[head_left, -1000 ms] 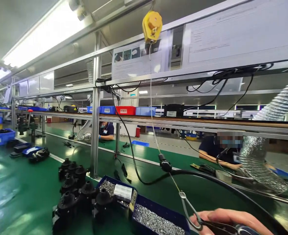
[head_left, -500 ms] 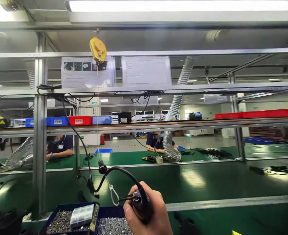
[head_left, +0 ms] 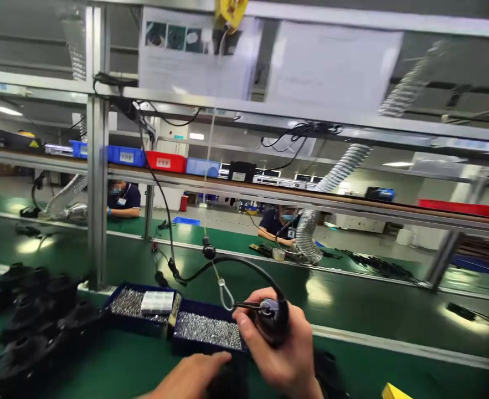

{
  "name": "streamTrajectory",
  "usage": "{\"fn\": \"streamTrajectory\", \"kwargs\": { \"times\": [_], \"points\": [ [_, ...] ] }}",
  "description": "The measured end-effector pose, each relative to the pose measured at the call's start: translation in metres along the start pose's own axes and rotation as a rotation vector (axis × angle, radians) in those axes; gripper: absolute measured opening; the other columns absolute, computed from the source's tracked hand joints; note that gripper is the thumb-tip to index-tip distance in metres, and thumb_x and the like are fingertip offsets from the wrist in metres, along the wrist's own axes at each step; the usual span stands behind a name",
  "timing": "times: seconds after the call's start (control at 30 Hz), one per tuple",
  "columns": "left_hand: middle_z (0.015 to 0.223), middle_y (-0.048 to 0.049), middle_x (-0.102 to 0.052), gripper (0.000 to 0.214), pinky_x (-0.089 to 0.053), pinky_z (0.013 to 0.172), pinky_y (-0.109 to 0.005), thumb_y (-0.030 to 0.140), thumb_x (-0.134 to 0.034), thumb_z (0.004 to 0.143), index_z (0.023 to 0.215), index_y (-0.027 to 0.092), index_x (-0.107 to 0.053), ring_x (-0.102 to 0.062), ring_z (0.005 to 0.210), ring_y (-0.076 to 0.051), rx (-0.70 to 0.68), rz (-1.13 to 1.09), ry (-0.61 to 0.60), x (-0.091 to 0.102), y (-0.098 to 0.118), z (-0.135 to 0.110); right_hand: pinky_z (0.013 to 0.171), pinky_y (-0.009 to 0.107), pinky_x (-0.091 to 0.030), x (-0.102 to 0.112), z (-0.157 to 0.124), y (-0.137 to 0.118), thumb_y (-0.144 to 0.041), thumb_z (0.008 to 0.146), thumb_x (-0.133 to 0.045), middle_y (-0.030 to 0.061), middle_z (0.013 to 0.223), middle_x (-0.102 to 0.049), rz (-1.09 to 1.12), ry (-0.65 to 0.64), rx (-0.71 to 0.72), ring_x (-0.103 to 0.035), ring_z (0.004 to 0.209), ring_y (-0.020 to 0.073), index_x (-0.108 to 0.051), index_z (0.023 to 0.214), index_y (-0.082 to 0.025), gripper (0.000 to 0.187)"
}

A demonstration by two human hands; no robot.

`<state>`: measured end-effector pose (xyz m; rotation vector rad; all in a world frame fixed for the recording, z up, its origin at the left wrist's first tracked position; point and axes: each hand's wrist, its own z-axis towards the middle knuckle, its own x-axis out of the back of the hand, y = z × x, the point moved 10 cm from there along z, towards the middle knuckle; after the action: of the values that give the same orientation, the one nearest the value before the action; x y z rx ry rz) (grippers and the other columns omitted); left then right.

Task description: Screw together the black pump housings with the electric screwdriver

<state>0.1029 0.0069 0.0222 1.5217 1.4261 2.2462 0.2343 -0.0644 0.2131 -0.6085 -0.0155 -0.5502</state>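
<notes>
The view has dropped since half a second ago: the ceiling lights are out of frame and the table [head_left: 103,360] now fills the lower third. The right hand [head_left: 283,346] remains wrapped around the black driver [head_left: 271,321], fingers closed on its body, held upright above the table just right of the screw trays [head_left: 178,321]. The driver's cable [head_left: 236,263] arcs up and left from its top, and the hanger cord [head_left: 211,221] runs to the yellow balancer [head_left: 230,11] overhead.

New in view: the left hand [head_left: 190,377] has entered at the bottom edge, fingers loosely extended toward the near rim of the right-hand tray; it holds nothing that can be seen. Judged from this, the work has shifted from raising the driver to bringing both hands down over the screws and the part below.

Black housings [head_left: 36,327] have reappeared at the left, blurred by camera motion.

Hidden or unclear: the driver tip and whatever lies beneath the hands are cut off by the frame. Whether the left fingertips touch the tray cannot be determined. A yellow object [head_left: 397,390] at the bottom right is clipped. Two people sit at the far line; their work is too small to read.
</notes>
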Motion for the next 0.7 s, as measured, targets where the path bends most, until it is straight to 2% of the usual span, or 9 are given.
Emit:
{"fn": "streamTrajectory", "kwargs": {
  "times": [0.03, 0.1, 0.2, 0.3, 0.37, 0.47, 0.57, 0.63, 0.7],
  "points": [
    [0.122, -0.0090, -0.080, 0.069, -0.054, 0.103, -0.038, 0.017, -0.080, 0.085, 0.151, 0.027, -0.063, -0.073, 0.115, -0.033, 0.029, 0.037, -0.007, 0.005, -0.005, 0.002, 0.053, 0.027, -0.056, 0.002, 0.001, -0.002, -0.034, 0.095, -0.076, 0.0034, 0.071, -0.074, -0.012, 0.008, 0.007, -0.070, 0.057, 0.0189, -0.069, 0.094, -0.021, 0.015],
    [0.116, -0.0091, -0.081, 0.067, -0.055, 0.099, -0.040, 0.004, -0.070, 0.082, 0.145, 0.025, -0.067, -0.073, 0.113, -0.034, 0.109, 0.171, 0.039, 0.026, -0.019, 0.001, 0.051, 0.026, -0.055, 0.004, 0.004, -0.003, -0.030, 0.094, -0.079, 0.0037, 0.073, -0.076, -0.021, 0.028, 0.022, -0.073, 0.058, 0.0200, -0.070, 0.094, -0.022, 0.012],
    [0.098, -0.0098, -0.082, 0.065, -0.059, 0.086, -0.039, -0.008, -0.066, 0.071, 0.129, 0.019, -0.074, -0.078, 0.098, -0.035, 0.206, 0.385, -0.066, 0.035, -0.045, -0.002, 0.052, 0.026, -0.056, 0.005, 0.006, 0.000, -0.025, 0.090, -0.083, 0.0025, 0.078, -0.078, -0.005, 0.050, 0.037, -0.076, 0.062, 0.0209, -0.073, 0.095, -0.023, 0.011],
    [0.090, -0.0089, -0.082, 0.064, -0.061, 0.081, -0.039, -0.010, -0.070, 0.066, 0.122, 0.018, -0.077, -0.079, 0.091, -0.036, 0.221, 0.413, -0.164, 0.023, -0.060, -0.001, 0.058, 0.029, -0.060, 0.002, 0.005, 0.005, -0.022, 0.088, -0.084, 0.0014, 0.080, -0.078, -0.021, 0.049, 0.039, -0.078, 0.064, 0.0215, -0.075, 0.096, -0.025, 0.013],
    [0.091, -0.0094, -0.083, 0.063, -0.062, 0.081, -0.039, -0.007, -0.073, 0.068, 0.126, 0.019, -0.077, -0.080, 0.092, -0.037, 0.211, 0.415, -0.192, 0.012, -0.062, 0.001, 0.060, 0.030, -0.061, 0.000, 0.005, 0.008, -0.021, 0.087, -0.085, 0.0017, 0.080, -0.079, -0.036, 0.044, 0.031, -0.078, 0.062, 0.0219, -0.075, 0.096, -0.024, 0.013],
    [0.100, -0.0139, -0.084, 0.058, -0.063, 0.082, -0.043, 0.003, -0.077, 0.077, 0.133, 0.019, -0.073, -0.081, 0.098, -0.041, 0.227, 0.472, -0.197, 0.000, -0.061, -0.001, 0.059, 0.029, -0.061, -0.005, 0.005, 0.007, -0.019, 0.087, -0.084, 0.0007, 0.080, -0.078, -0.040, 0.030, 0.030, -0.077, 0.063, 0.0211, -0.075, 0.096, -0.024, 0.013],
    [0.102, -0.0174, -0.083, 0.043, -0.064, 0.082, -0.045, 0.009, -0.078, 0.081, 0.123, 0.017, -0.075, -0.081, 0.099, -0.044, 0.233, 0.518, -0.194, -0.006, -0.060, -0.002, 0.058, 0.029, -0.060, -0.012, 0.005, 0.003, -0.017, 0.089, -0.081, 0.0009, 0.080, -0.078, -0.024, -0.002, 0.044, -0.078, 0.063, 0.0209, -0.076, 0.095, -0.024, 0.010],
    [0.100, -0.0181, -0.083, 0.037, -0.064, 0.081, -0.045, 0.005, -0.074, 0.082, 0.117, 0.015, -0.075, -0.081, 0.097, -0.043, 0.215, 0.544, -0.188, -0.011, -0.062, -0.001, 0.055, 0.029, -0.059, -0.014, 0.004, 0.003, -0.017, 0.090, -0.080, 0.0017, 0.080, -0.080, 0.003, -0.012, 0.022, -0.078, 0.062, 0.0216, -0.076, 0.096, -0.023, 0.010],
    [0.097, -0.0180, -0.082, 0.039, -0.064, 0.080, -0.044, -0.001, -0.068, 0.079, 0.114, 0.014, -0.075, -0.081, 0.093, -0.042, 0.193, 0.574, -0.173, -0.018, -0.066, 0.002, 0.051, 0.028, -0.057, -0.015, 0.003, 0.006, -0.017, 0.091, -0.080, 0.0020, 0.078, -0.080, 0.043, -0.008, -0.021, -0.079, 0.062, 0.0229, -0.075, 0.098, -0.023, 0.010]
  ]
}}
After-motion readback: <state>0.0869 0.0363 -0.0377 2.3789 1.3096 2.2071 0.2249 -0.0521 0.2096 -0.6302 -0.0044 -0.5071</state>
